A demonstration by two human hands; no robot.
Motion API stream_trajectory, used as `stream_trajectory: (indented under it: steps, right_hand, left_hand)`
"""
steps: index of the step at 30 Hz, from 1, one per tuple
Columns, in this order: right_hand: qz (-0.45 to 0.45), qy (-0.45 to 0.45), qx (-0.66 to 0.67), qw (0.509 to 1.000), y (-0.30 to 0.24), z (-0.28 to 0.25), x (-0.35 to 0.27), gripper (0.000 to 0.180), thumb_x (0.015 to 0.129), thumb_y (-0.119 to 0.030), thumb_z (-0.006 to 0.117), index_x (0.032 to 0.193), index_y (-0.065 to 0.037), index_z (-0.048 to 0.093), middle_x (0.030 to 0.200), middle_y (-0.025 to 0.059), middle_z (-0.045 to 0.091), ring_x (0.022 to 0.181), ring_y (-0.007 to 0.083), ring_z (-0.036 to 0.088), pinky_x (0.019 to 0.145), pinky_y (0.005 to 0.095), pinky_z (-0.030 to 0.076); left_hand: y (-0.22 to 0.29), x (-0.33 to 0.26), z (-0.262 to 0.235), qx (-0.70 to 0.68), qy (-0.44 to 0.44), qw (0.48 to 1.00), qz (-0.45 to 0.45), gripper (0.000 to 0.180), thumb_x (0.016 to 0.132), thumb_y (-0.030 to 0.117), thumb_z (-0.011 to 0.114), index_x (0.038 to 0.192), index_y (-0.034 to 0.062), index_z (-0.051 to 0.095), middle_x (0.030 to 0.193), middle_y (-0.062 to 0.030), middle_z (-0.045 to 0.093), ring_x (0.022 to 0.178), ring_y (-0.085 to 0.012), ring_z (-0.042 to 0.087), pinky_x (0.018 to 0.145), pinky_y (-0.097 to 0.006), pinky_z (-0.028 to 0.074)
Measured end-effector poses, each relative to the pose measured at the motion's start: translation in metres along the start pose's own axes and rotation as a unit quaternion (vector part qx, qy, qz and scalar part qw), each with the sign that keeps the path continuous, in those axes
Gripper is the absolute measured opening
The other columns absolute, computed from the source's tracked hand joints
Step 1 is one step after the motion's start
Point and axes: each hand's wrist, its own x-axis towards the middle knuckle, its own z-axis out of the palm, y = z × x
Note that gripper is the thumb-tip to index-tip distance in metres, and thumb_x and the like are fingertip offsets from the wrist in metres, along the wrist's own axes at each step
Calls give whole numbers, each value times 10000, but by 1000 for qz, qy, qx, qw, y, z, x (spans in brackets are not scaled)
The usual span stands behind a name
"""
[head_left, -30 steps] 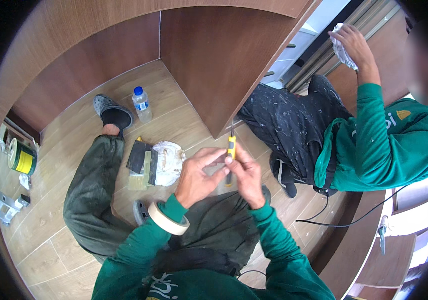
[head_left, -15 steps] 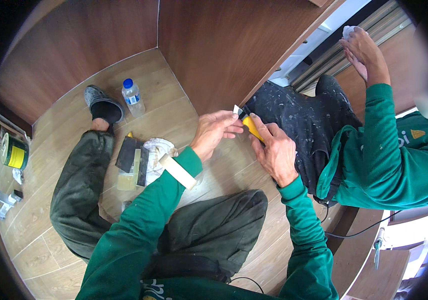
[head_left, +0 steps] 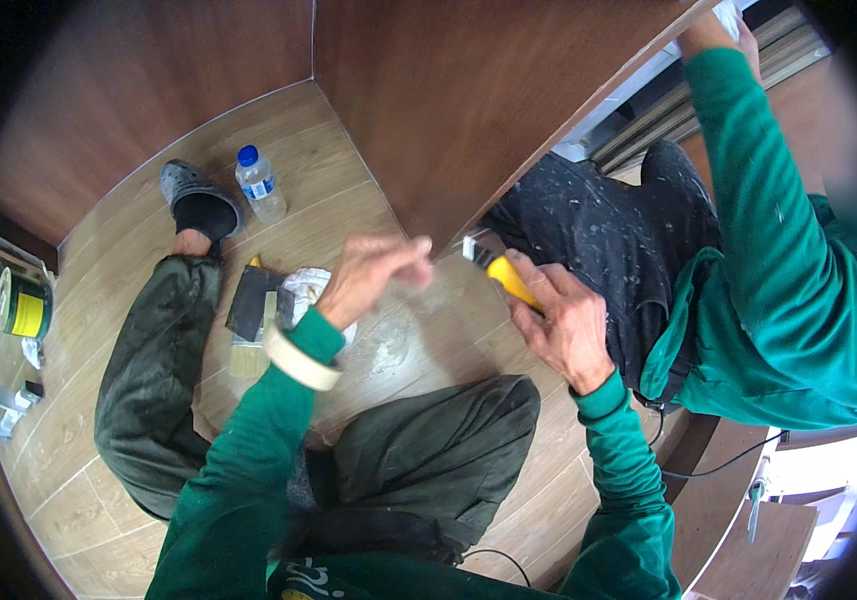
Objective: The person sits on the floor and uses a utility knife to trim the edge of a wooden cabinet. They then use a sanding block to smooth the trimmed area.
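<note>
My right hand [head_left: 569, 320] is closed around a yellow-handled knife [head_left: 514, 281]. Its short dark and metallic front end, pale at the tip, points up and left past the lower corner of a brown wood panel. My left hand [head_left: 369, 275] is apart from the knife, over the floor to its left. Its fingers reach to the right, blurred by motion, with nothing visible in them. A cream tape roll [head_left: 299, 360] hangs around my left forearm. Under that hand lie a white cloth [head_left: 304, 290], a flat brush [head_left: 252, 358] with pale bristles, and a dark flat piece [head_left: 247, 305].
A water bottle [head_left: 263, 188] with a blue cap stands near my clog [head_left: 187, 185]. Brown panels [head_left: 429, 100] rise ahead. A co-worker in a green sleeve [head_left: 759, 150] sits close on the right. White dust [head_left: 386, 355] marks the floor; a green-and-yellow spool [head_left: 27, 306] is at far left.
My left hand has drawn back from the knife's tip, toward the left. The tape roll on that forearm has turned. My right hand has lowered slightly, and the co-worker's arm has reached higher.
</note>
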Motion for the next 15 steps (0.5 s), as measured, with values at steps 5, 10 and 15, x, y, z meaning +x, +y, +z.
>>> stream_trajectory:
  steps: [5, 10, 15]
  right_hand:
    - [35, 18, -6, 999, 10, -2, 12, 539, 849, -167, 733, 1377, -164, 624, 904, 101, 664, 747, 309, 675, 666, 420, 561]
    - [45, 3, -18, 999, 5, 1, 26, 542, 857, -170, 741, 1385, -156, 617, 922, 131, 673, 747, 341, 678, 677, 413, 559]
    - [22, 14, -51, 998, 12, 1, 29, 516, 858, -187, 728, 1362, -148, 628, 903, 110, 669, 719, 319, 680, 624, 430, 563]
  left_hand:
    - [-17, -12, 15, 34, 17, 996, 79, 371, 962, 350, 704, 1043, -11, 739, 931, -126, 751, 805, -154, 697, 703, -311, 554]
    - [17, 23, 49, -121, 15, 992, 12, 385, 983, 333, 669, 1126, -23, 703, 1016, -146, 739, 873, -185, 715, 729, -312, 541]
    - [30, 46, 69, -227, 5, 973, -31, 361, 992, 327, 656, 1139, -2, 682, 1085, -142, 725, 959, -201, 707, 806, -309, 538]
